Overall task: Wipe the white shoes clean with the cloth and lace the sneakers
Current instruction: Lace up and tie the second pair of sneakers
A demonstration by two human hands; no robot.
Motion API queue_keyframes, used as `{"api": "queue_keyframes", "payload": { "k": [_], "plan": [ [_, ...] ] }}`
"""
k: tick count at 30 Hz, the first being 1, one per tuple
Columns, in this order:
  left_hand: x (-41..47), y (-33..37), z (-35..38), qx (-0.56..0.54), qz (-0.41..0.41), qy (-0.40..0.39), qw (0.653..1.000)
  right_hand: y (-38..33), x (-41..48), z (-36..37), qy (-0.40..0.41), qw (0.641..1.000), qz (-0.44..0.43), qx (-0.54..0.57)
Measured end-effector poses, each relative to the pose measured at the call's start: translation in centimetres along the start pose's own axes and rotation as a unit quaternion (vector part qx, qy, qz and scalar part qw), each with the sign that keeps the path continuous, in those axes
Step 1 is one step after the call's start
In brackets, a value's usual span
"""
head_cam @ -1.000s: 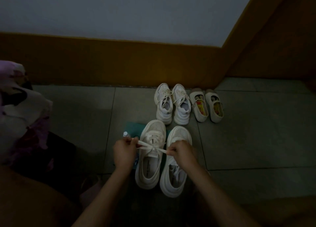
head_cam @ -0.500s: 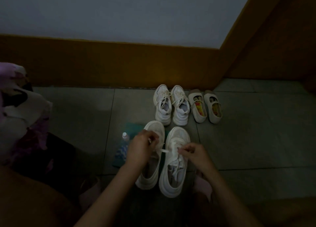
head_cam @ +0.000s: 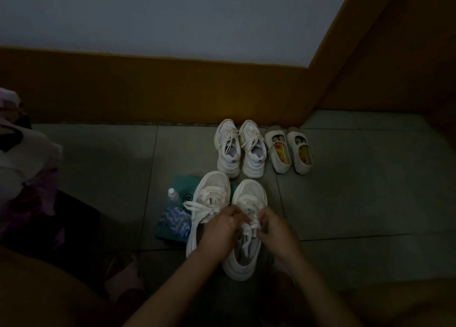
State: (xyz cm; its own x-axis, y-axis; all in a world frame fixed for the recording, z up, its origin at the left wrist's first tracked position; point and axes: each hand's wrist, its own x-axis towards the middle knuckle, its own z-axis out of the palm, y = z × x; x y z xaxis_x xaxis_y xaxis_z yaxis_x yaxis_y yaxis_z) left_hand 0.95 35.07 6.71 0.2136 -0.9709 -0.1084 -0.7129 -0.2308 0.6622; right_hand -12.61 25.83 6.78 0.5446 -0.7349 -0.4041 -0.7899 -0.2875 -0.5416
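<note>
While a second sneaker (head_cam: 211, 187) lies just left of the fingers (head_cam: 235, 214), the left hand (head_cam: 218, 226) and right hand (head_cam: 276, 230), fingers curled, pinch the laces (head_cam: 250, 204) of a white sneaker (head_cam: 243, 267).

front sneakers (head_cam: 214, 188) all white, mesh toes. behind them another white pair (head_cam: 228, 154); behind-right, cream strap shoes (head_cam: 281, 167) w/ yellow+red print insoles (head_cam: 280, 151). left of the front sneakers: teal mat (head_cam: 183, 180), cloth (head_cam: 175, 219) w/ blue wavy pattern. floor (head_cam: 357, 191) grey tiles, skirting (head_cam: 148, 92) orange-brown.
</note>
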Motion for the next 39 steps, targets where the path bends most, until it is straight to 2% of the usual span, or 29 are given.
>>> {"api": "queue_keyframes", "payload": {
  "k": [3, 10, 15, 19, 23, 28, 33, 35, 39],
  "plan": [
    [0.3, 0.0, 0.3, 0.018, 0.018, 0.01, 1.0, 0.2, -0.6, -0.1, 0.012, 1.0, -0.017, 0.012],
    [0.9, 0.7, 0.8, 0.084, 0.038, 0.024, 0.995, -0.3, -1.6, 1.1, 0.046, 0.992, -0.082, -0.088],
    [1.0, 0.0, 0.9, 0.069, 0.041, 0.033, 0.996, -0.3, -1.7, 1.2, 0.041, 0.991, -0.068, -0.112],
    [1.2, -0.7, 1.0, 0.009, 0.025, 0.033, 0.999, -0.3, -1.5, 1.3, 0.038, 0.992, -0.071, -0.098],
    [1.2, -1.0, 1.3, -0.065, -0.011, 0.027, 0.997, -0.2, -1.4, 1.0, 0.076, 0.992, -0.088, -0.043],
    [1.4, -0.5, 1.0, -0.206, -0.057, 0.035, 0.976, 0.3, -0.8, 1.4, 0.118, 0.977, -0.062, 0.168],
    [2.7, 0.7, 0.2, -0.334, -0.105, 0.023, 0.936, 0.1, -0.1, 1.2, 0.104, 0.92, 0.029, 0.378],
    [3.5, 1.3, -0.7, -0.361, -0.135, 0.023, 0.923, -0.4, 0.1, 0.3, 0.098, 0.902, 0.053, 0.416],
    [5.4, 2.0, -2.7, -0.373, -0.172, -0.013, 0.912, -1.6, 0.6, -2.6, 0.14, 0.89, 0.057, 0.43]
  ]
}}
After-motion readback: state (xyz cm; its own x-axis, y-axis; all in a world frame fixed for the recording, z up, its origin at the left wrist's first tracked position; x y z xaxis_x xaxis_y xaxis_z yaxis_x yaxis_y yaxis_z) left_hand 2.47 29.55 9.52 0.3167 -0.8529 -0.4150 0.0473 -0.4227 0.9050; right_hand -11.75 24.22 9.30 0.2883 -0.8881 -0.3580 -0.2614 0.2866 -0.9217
